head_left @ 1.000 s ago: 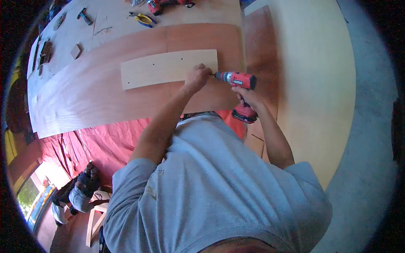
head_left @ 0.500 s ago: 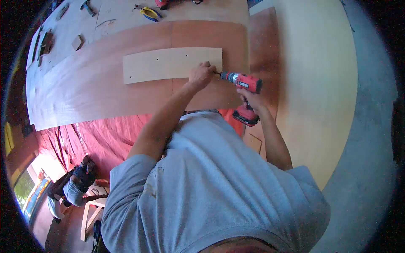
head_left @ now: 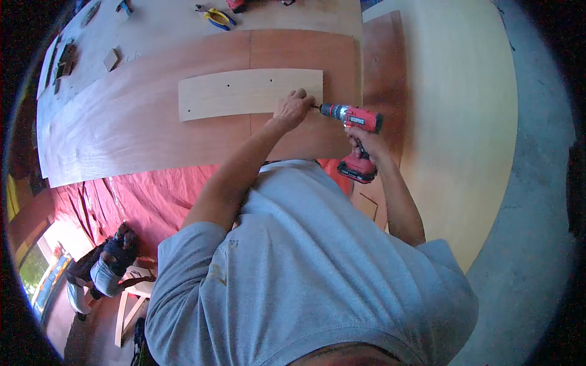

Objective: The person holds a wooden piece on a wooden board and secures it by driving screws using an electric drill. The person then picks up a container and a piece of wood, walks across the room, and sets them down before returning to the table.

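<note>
My right hand point(head_left: 365, 146) is wrapped round the grip of a red cordless drill point(head_left: 361, 118), whose chuck points left. A thin bit runs from the chuck to the fingers of my left hand point(head_left: 294, 107). That hand is closed at the lower right part of a pale wooden strip point(head_left: 213, 96); what its fingertips pinch is too small to make out. Several dark holes show in the strip, which lies on a reddish-brown plywood sheet point(head_left: 152, 134).
Yellow-and-blue pliers point(head_left: 218, 19), a small wood block point(head_left: 111, 60) and a hammer point(head_left: 124, 7) lie farther back. A pale curved panel point(head_left: 458, 122) extends along the right. Another person point(head_left: 110, 265) is at the lower left beside a wooden stand point(head_left: 129, 311).
The whole view has shifted, so the board and tools appear slightly right of and higher than before. Both hands stay at the strip's right end, with the drill still held.
</note>
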`<state>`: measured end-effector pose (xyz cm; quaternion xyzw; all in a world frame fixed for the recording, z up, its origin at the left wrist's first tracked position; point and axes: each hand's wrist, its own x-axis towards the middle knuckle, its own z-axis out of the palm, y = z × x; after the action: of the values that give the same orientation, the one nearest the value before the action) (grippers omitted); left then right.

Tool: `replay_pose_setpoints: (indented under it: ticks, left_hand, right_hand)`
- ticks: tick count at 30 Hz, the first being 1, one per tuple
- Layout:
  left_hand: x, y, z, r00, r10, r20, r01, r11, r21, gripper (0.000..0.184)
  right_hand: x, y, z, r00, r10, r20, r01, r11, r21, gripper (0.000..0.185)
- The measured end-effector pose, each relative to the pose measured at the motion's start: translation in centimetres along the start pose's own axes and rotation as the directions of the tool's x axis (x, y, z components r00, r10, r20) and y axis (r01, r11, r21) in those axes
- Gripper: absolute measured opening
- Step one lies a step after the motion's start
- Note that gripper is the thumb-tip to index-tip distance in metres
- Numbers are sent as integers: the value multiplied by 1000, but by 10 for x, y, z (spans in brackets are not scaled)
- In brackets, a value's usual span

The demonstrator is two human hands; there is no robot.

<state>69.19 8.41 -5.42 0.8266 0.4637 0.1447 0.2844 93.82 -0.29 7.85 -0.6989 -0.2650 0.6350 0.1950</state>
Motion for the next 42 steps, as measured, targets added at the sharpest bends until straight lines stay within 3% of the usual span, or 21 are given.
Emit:
replay_pose_setpoints:
  ticks: [8,10,14,20,22,23,25,28,29,31,32,34,36,38,40,42]
  left_hand:
    - [-2,-7,7,999,20,-39,-19,1000,11,18]
    - [0,-5,3,999,33,-4,-32,999,11,18]
    - [1,1,3,1000,-3,-5,2,1000,-24,16]
    - [6,2,17,998,65,-11,-65,996,56,15]
    - [5,0,25,997,55,-55,-49,994,96,17]
    - [7,2,29,997,49,-65,-42,994,97,17]
    - [12,6,27,980,-48,-193,21,990,-140,20]
    - [15,8,21,956,-157,-250,84,956,-281,23]
    - [16,1,27,952,-163,-260,85,954,-286,23]
    - [13,-21,31,942,-280,-186,119,797,-592,23]
    - [4,-28,28,938,-286,-196,118,794,-596,23]
    - [-28,-47,20,866,-499,22,206,316,-926,23]
    - [-60,-70,0,797,-604,25,275,325,-905,26]
    - [-87,-82,-15,742,-669,41,317,297,-901,30]
    - [-102,-100,-32,687,-725,48,344,267,-900,34]
    - [-106,-111,-47,639,-767,-55,507,474,-720,42]
  right_hand:
    - [10,-3,-2,997,9,82,-14,998,61,20]
    - [4,-12,0,998,63,-14,-63,998,-9,19]
    - [4,-16,-1,998,57,21,-57,998,-16,18]
    - [-12,-35,2,999,-22,-31,12,959,-284,18]
    - [-26,-51,10,980,-156,-122,80,876,-476,20]
    - [-28,-56,9,980,-163,-116,87,871,-484,20]
    - [-32,-66,9,951,-302,-66,222,816,-534,23]
    - [-30,-78,13,931,-364,24,321,786,-528,35]
    - [-22,-79,14,930,-367,30,325,778,-538,35]
    - [7,-81,21,966,-257,-14,207,810,-548,35]
    - [14,-84,29,966,-260,-8,211,803,-558,35]
    - [33,-82,49,973,-212,88,230,875,-427,20]
    - [60,-73,61,977,-194,88,213,882,-421,19]
    - [71,-67,70,969,-212,126,247,823,-512,37]
    - [93,-57,74,972,-204,121,237,821,-519,38]
    - [93,-57,74,973,-198,118,230,814,-533,39]
